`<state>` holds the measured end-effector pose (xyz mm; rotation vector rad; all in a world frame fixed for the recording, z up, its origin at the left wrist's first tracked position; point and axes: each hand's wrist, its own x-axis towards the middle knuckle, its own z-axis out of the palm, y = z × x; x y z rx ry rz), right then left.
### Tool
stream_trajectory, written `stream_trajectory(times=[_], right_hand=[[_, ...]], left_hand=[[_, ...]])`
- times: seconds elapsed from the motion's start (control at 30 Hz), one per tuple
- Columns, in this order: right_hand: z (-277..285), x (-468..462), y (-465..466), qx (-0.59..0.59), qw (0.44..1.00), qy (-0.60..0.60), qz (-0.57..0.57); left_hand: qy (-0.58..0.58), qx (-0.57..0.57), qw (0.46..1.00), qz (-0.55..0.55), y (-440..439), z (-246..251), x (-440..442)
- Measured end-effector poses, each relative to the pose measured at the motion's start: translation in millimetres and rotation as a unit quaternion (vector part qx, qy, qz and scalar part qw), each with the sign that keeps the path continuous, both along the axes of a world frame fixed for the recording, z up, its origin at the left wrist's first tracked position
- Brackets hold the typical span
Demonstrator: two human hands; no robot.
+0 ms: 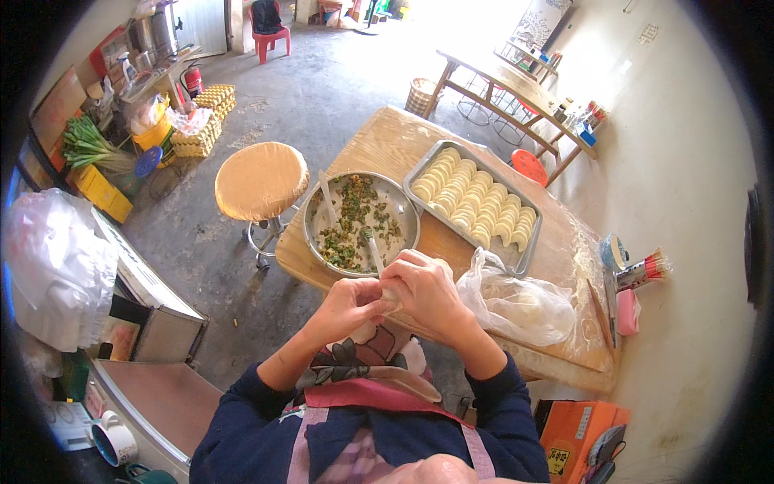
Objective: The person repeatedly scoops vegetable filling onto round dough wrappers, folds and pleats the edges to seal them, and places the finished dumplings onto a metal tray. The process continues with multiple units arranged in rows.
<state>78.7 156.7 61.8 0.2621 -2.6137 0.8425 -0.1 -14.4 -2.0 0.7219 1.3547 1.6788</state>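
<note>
Between my left hand [351,305] and my right hand [423,287] is a small pale dumpling [392,297], pinched by the fingers of both and mostly hidden by them. Just beyond my hands stands a round steel bowl [417,233] with chopped green and brown filling [357,202] spread over its bottom. Two pale-handled spoons rest in it, one spoon [328,196] at the left and another spoon [375,251] nearer my right hand. To the right, a metal tray [417,192] holds several rows of folded dumplings [468,196]. A clear plastic bag [526,305] with pale dough inside lies beside my right wrist.
Flour dusts the right side of the wooden table [559,242]. A rolling pin [598,314] lies near its right edge, beside a holder of chopsticks [644,271] and a pink box [627,311]. A round stool [262,181] stands left of the table; an orange carton [580,432] sits at lower right.
</note>
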Motion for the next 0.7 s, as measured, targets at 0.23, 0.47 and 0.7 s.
stream_trajectory(times=[0.23,0.47,0.7], right_hand=[[-6.4,0.8,-1.2,-0.017,1.0,-0.002,0.007],[-22.8,0.5,3.3,0.008,0.998,0.017,0.062],[-9.8,6.1,2.9,0.056,0.997,0.012,0.05]], left_hand=[[-0.044,0.009,0.999,-0.022,-2.2,-5.1,-0.3],[-0.066,0.025,0.997,-0.028,0.3,-10.5,1.2],[-0.061,0.031,0.998,-0.007,0.0,-14.2,1.1]])
